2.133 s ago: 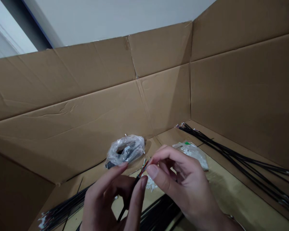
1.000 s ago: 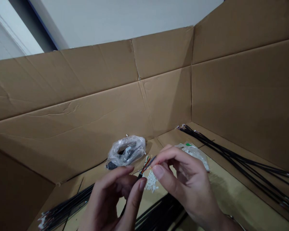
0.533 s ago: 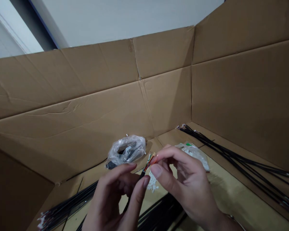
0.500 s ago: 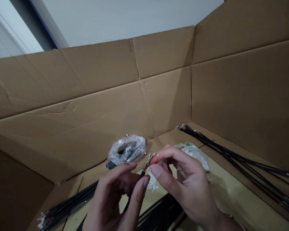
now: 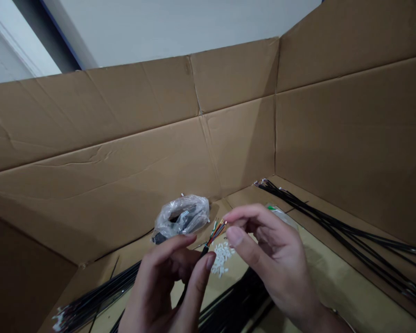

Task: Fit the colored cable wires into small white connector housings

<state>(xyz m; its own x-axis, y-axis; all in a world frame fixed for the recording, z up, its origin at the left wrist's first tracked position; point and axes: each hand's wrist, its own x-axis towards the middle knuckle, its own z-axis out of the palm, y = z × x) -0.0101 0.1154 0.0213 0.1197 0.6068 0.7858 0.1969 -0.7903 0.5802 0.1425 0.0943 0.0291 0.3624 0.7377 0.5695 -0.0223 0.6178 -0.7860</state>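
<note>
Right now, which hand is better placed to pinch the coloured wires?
Probably the right hand: its thumb and forefinger are parted at the coloured wires, while the left hand grips the black cable.

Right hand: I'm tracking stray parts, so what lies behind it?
Behind the right hand, part of a plastic bag with a green mark shows. The hand covers the rest, so what the bag holds can't be told.

Black cable partly hidden in left hand left of white pile, bag mostly covered by right hand right of pile, black bundle below pile cut off at bottom, wire tips too small to count
</note>
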